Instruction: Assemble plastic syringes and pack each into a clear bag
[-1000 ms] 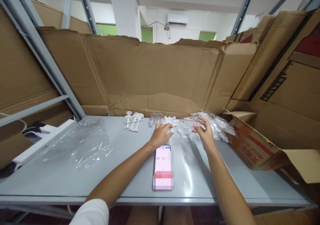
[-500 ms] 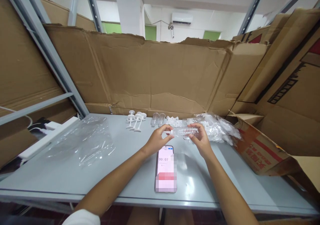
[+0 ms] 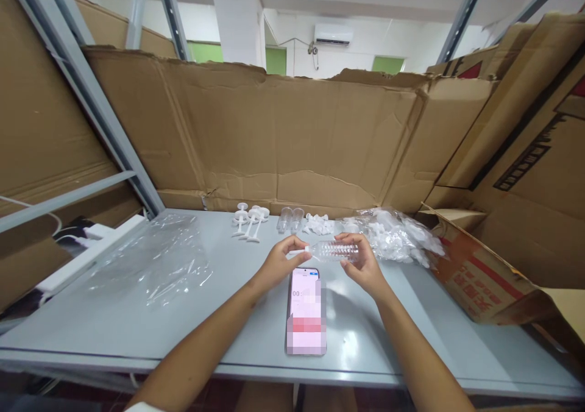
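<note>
Clear plastic bottle (image 3: 333, 250) btwn hands: R hand (image 3: 364, 264) curled round base end, L hand (image 3: 280, 259) pinching white piece (image 3: 308, 250) at neck (seating unclear). Prob. joining step; calls for steady alignment. Phone (image 3: 305, 305) just bodyward of L hand.

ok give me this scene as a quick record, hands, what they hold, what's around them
left hand: fingers at the white end piece on the clear bottle
right hand: holds the clear bottle by its ribbed body
bottle pose: on its side, above the table
nearer the person: phone
behind the hands: white disc-ended pieces, clear pieces, small white parts
far right: cardboard box
far left: power strip
</note>
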The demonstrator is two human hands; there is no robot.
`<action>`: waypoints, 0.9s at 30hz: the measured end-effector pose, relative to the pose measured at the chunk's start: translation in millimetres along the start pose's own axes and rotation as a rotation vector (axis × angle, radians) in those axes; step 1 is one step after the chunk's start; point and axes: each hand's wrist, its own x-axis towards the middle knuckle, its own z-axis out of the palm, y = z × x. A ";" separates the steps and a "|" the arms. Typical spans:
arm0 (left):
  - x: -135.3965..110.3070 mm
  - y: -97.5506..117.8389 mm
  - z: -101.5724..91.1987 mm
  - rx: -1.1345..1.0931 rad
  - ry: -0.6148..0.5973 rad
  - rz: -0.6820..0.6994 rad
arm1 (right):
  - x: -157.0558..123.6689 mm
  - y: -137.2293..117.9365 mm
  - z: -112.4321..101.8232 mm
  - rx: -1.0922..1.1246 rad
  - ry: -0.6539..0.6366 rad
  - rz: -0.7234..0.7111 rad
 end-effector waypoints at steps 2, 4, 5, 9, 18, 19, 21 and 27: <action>-1.1 1.4 1.3 0.008 0.014 0.035 | 0.0 -1.1 -0.5 -0.022 -0.004 -0.009; -3.6 4.1 2.7 0.060 0.041 0.094 | 0.2 -1.4 -0.8 -0.029 -0.006 -0.010; -5.0 5.6 3.2 0.105 0.056 0.125 | 0.3 -1.2 -1.0 -0.027 -0.004 -0.005; -9.2 8.1 3.1 0.340 0.116 0.307 | 0.8 2.6 -1.1 0.011 0.025 0.042; -8.5 -3.0 -2.6 0.580 0.146 0.581 | 3.8 3.8 3.2 0.260 0.029 0.283; -8.8 -3.2 -2.7 0.578 0.152 0.595 | 4.0 2.5 3.9 0.291 0.024 0.314; -9.3 -2.8 -2.8 0.565 0.162 0.619 | 4.3 0.3 5.0 0.330 0.023 0.367; -10.2 2.8 -0.9 0.484 0.177 0.481 | 4.2 0.7 6.1 0.347 0.047 0.398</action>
